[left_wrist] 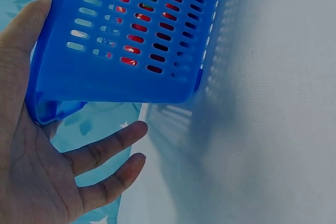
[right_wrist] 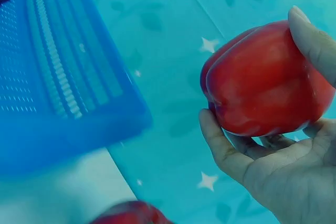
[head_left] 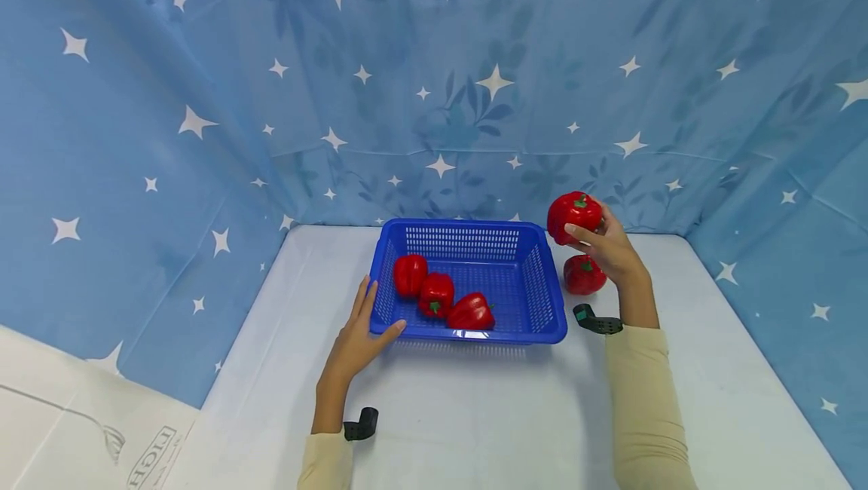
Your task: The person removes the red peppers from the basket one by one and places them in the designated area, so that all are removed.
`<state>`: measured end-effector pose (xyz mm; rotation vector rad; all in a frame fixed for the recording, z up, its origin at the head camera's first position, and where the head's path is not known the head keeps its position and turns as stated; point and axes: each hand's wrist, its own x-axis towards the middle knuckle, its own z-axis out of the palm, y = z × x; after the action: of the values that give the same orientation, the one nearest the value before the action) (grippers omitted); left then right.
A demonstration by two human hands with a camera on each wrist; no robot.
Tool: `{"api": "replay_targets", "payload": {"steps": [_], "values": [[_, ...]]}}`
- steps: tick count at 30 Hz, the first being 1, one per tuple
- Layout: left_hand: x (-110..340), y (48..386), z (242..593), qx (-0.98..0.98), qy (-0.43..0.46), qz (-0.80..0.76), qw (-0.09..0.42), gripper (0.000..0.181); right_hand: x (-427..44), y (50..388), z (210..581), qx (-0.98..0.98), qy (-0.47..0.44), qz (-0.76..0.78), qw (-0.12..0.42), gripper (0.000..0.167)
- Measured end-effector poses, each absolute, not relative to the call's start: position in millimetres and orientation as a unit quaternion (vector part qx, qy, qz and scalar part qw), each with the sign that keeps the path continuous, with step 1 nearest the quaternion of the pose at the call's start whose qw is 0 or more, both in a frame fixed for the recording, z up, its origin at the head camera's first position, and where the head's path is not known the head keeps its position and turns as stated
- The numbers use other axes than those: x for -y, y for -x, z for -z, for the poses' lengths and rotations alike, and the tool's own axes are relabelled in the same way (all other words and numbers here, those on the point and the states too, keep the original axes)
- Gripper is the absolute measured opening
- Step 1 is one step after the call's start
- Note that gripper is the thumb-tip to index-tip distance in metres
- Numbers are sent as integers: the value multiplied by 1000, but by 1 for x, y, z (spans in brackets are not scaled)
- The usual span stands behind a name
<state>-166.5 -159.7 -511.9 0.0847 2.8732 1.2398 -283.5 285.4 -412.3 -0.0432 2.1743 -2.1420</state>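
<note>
My right hand (head_left: 612,247) grips a red bell pepper (head_left: 568,212) with a green stem, above the table beyond the right rim of a blue plastic basket (head_left: 549,279). In the right wrist view, the thumb lies over the held bell pepper (right_wrist: 262,82) and the fingers curl under it. Below it, another red bell pepper (head_left: 583,277) sits on the table beside the basket. Three red bell peppers (head_left: 410,276) lie inside the basket, toward its left and front. My left hand (head_left: 359,339) rests at the basket's front left corner, fingers extended, touching the rim (left_wrist: 39,85).
A white tabletop (head_left: 475,414) carries the basket. Blue curtains with white stars (head_left: 434,98) hang behind the table and along both sides. At the lower left stands a white surface with printed lettering (head_left: 151,458).
</note>
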Motion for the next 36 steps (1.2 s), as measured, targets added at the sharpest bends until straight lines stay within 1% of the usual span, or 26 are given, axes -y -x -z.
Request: {"api": "replay_targets", "payload": {"steps": [5, 10, 19, 25, 29, 36], "values": [[159, 166, 512, -917, -24, -399, 5, 101, -309, 275, 412, -662, 5, 749, 20, 82], [158, 167, 513, -916, -22, -401, 8, 101, -329, 268, 416, -638, -6, 770, -8, 82], [158, 166, 511, -916, -17, -400, 13, 101, -357, 260, 433, -629, -86, 773, -20, 89], [159, 166, 511, -916, -20, -400, 13, 101, -372, 254, 451, -629, -151, 763, -21, 92], [159, 165, 510, -915, -23, -403, 8, 102, -379, 252, 463, -629, -188, 754, -6, 95], [160, 166, 510, -915, -26, -403, 6, 102, -385, 247, 484, -659, -218, 720, 15, 100]]}}
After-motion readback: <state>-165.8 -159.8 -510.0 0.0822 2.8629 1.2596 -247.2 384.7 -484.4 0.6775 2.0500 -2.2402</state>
